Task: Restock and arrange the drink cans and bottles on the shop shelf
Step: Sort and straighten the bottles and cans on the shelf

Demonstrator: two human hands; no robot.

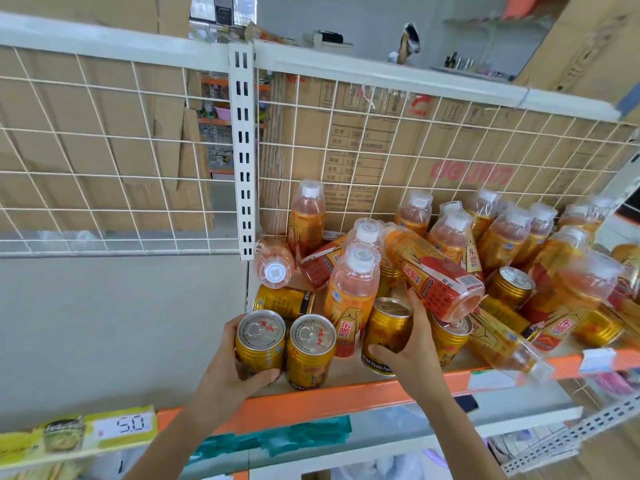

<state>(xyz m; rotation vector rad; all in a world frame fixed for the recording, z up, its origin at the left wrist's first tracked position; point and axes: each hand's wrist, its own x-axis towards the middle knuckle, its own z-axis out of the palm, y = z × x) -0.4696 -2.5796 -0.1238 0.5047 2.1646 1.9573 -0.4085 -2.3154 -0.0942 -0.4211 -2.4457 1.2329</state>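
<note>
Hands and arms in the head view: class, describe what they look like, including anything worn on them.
The left hand and right hand are both bare: no gloves, and no rings show on the fingers in view. The left forearm and right forearm are uncovered down to the picture's lower edge, with no sleeve, watch, bracelet or marking visible.

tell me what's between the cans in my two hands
Head view: an upright gold can and, beside it, an upright bottle stand between the left can, gripped by the left hand, and the right can, gripped by the right hand.
</note>
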